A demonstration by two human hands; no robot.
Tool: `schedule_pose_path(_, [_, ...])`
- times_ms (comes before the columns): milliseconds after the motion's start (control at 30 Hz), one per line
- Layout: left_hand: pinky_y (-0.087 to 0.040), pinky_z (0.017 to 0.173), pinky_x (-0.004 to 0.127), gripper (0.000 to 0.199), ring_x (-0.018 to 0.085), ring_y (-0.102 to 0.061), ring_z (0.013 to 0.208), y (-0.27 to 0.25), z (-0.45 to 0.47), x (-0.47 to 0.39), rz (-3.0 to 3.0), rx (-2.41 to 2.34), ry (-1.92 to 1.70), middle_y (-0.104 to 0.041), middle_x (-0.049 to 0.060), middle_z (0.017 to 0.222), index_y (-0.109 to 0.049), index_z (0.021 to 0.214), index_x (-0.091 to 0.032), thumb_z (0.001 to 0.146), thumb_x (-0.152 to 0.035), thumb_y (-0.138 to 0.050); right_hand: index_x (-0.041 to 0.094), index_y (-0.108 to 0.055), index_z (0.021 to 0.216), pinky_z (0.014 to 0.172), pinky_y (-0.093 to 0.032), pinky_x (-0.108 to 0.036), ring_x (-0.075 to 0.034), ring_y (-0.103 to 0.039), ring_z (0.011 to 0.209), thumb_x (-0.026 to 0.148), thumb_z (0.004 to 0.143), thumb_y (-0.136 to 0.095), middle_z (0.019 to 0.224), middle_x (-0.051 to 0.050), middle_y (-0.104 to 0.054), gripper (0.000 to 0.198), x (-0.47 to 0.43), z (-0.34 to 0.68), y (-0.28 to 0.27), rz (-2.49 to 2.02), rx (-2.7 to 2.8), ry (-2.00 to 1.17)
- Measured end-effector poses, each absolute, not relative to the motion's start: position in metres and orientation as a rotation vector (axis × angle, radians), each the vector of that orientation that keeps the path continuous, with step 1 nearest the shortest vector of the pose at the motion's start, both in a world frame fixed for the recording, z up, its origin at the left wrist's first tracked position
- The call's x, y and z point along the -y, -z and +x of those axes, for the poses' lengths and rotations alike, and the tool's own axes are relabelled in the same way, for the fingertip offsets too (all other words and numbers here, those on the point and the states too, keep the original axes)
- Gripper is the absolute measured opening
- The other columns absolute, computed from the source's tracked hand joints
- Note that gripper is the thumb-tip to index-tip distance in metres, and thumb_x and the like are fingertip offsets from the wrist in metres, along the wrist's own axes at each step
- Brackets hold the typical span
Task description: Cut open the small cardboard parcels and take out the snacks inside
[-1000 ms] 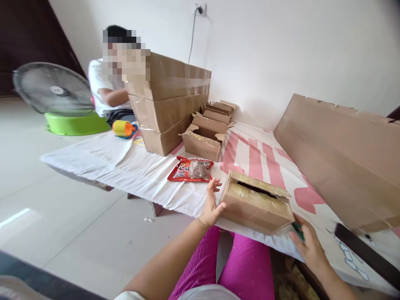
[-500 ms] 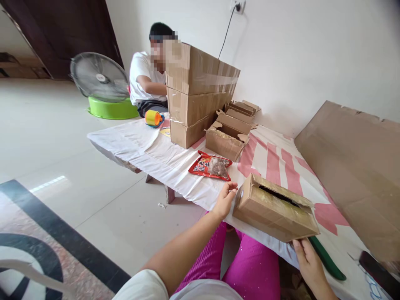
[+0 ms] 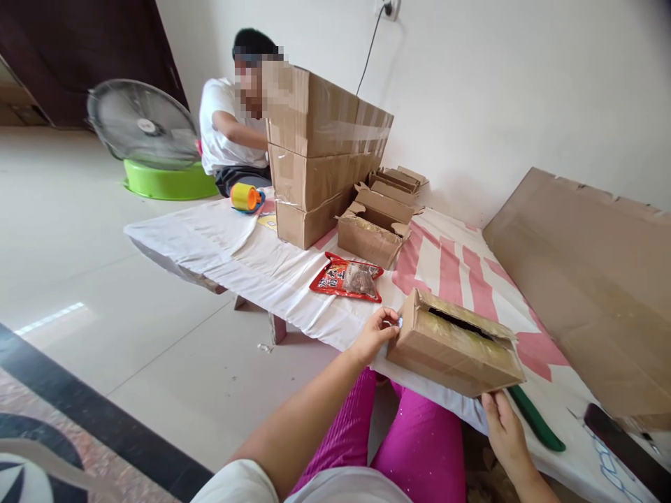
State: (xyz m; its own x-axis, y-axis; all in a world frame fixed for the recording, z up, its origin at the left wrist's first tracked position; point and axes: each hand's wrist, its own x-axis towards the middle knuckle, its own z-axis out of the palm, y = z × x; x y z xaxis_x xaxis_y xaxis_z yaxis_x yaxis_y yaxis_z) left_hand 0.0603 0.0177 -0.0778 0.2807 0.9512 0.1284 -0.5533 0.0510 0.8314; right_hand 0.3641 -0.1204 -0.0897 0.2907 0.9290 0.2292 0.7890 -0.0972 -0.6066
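In the head view, a brown cardboard box [image 3: 453,353] lies at the near edge of the cloth-covered table, slightly tilted, with a dark gap along its partly closed top flaps. The curled fingers of my left hand [image 3: 378,331] press on its left end, beside a small pale patch. At the lower right corner my right hand [image 3: 503,423] grips the box, some fingertips hidden beneath it. Beyond my left hand, a red printed food packet [image 3: 347,278] with a see-through window lies flat. A dark green curved object [image 3: 537,419] sits just right of the box.
Stacked taped cartons [image 3: 291,178] stand at the table's far left, with open boxes [image 3: 372,230] beside them. A tape dispenser [image 3: 245,198] lies near a seated co-worker [image 3: 225,133]. Large cardboard [image 3: 581,279] leans at right; a black object [image 3: 623,447] lies near it.
My left hand has closed in on the box's left end and now touches it. My right hand stays at the lower right corner. The whole view has shifted slightly.
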Motion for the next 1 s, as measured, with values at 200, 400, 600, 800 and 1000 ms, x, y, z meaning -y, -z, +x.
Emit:
schedule_pose_path(200, [-0.04, 0.067, 0.023, 0.034, 0.011, -0.052, 0.069, 0.073, 0.06, -0.014, 0.928, -0.524, -1.288, -0.054, -0.003, 0.079, -0.052, 0.081, -0.019, 0.064, -0.034, -0.078, 0.022, -0.06, 0.096, 0.077, -0.056, -0.037, -0.029, -0.069, 0.091, 0.066, 0.088, -0.038, 0.096, -0.014, -0.073, 0.05, 0.121, 0.361, 0.09, -1.872, 1.562, -0.258])
schedule_pose_path(400, [-0.041, 0.067, 0.024, 0.032, 0.011, -0.052, 0.068, 0.069, 0.063, -0.017, 0.959, -0.595, -1.382, -0.056, -0.002, 0.074, -0.05, 0.072, -0.018, 0.064, -0.034, -0.077, 0.02, -0.06, 0.096, 0.072, -0.055, -0.035, -0.026, -0.068, 0.082, 0.066, 0.088, -0.038, 0.087, -0.012, -0.072, 0.052, 0.116, 0.359, 0.094, -1.82, 1.577, -0.189])
schedule_pose_path(600, [-0.039, 0.07, 0.024, 0.027, 0.011, -0.05, 0.069, 0.056, 0.046, 0.012, 0.993, -0.717, -1.623, -0.052, -0.004, 0.074, -0.05, 0.073, -0.02, 0.071, -0.031, -0.074, 0.019, -0.054, 0.115, 0.078, -0.053, -0.039, -0.024, -0.061, 0.092, 0.05, 0.092, -0.046, 0.109, -0.014, -0.062, 0.039, 0.137, 0.34, 0.075, -1.571, 1.4, 0.082])
schedule_pose_path(800, [-0.044, 0.071, 0.027, 0.012, 0.014, -0.054, 0.076, 0.05, 0.062, 0.084, 1.639, -0.526, -1.478, -0.055, 0.0, 0.079, -0.052, 0.081, -0.021, 0.084, -0.013, -0.061, 0.022, -0.053, 0.117, 0.078, -0.051, -0.034, -0.02, -0.059, 0.087, 0.049, 0.09, -0.052, 0.097, -0.007, -0.061, 0.038, 0.177, 0.276, 0.04, -1.301, 1.657, -0.391])
schedule_pose_path(1000, [-0.05, 0.069, 0.025, 0.01, 0.014, -0.06, 0.076, 0.067, 0.098, 0.115, 1.798, -0.483, -1.165, -0.058, 0.0, 0.081, -0.05, 0.088, -0.022, 0.089, -0.013, -0.053, 0.021, -0.058, 0.078, 0.068, -0.047, -0.029, -0.016, -0.056, 0.07, 0.033, 0.091, -0.051, 0.073, -0.002, -0.061, 0.019, 0.178, 0.271, 0.035, -1.403, 1.704, -0.351])
